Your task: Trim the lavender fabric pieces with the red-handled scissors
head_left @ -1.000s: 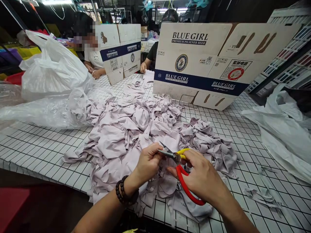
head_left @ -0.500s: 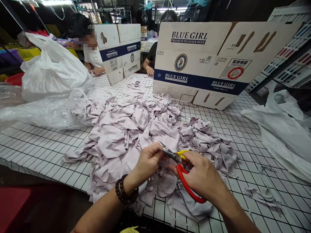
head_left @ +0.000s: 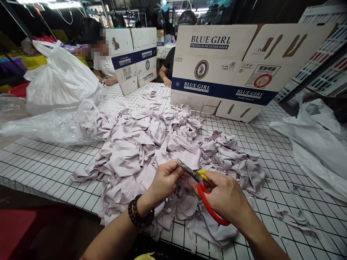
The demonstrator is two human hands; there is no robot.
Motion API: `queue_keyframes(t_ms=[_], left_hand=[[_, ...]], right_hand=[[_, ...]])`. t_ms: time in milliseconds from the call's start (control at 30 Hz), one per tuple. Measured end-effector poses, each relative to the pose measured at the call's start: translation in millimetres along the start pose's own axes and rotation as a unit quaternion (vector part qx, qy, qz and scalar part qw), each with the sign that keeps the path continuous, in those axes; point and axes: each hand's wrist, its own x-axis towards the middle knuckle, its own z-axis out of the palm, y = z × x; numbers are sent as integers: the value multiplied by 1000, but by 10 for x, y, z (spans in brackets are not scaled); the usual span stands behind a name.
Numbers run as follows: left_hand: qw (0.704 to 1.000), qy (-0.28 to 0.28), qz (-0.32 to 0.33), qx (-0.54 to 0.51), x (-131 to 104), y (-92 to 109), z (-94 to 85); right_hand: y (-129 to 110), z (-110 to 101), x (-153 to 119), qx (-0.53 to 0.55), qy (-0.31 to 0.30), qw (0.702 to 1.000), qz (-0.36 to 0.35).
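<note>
My right hand [head_left: 226,195] is closed around a pair of scissors [head_left: 209,206] with one red and one yellow handle. The blades point up and left, and their tips lie at the fingers of my left hand [head_left: 166,179]. Those left fingers are pinched together, most likely on a piece of the pale lilac fabric, though what lies between them is largely hidden. Beneath and around both hands spreads a big heap of crumpled lilac fabric pieces [head_left: 121,153]. A dark beaded bracelet [head_left: 137,211] circles my left wrist.
Two cardboard beer cartons [head_left: 217,65] stand upright beyond the heap, with people seated behind them. White plastic bags lie at the left [head_left: 62,79] and right [head_left: 320,133]. Fabric scraps [head_left: 294,218] are on the grid-patterned table [head_left: 67,162] at right.
The scissor blades look slightly closer together than before. Both hands stay almost in the same place over the heap.
</note>
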Motion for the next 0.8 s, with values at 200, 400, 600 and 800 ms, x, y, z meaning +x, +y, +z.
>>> queue_keyframes(t_ms=[200, 400, 600, 800], left_hand=[[1000, 2, -7, 18, -14, 6, -27], [1000, 13, -7, 11, -7, 97, -120], [991, 133, 13, 10, -43, 215, -654], [890, 251, -19, 380, -195, 390, -1144]], right_hand=[[-12, -1, -15, 77, -37, 996, 34], [468, 18, 55, 348, -83, 905, 229], [728, 325, 186, 301, -44, 924, 229], [563, 759, 265, 284, -76, 944, 148]])
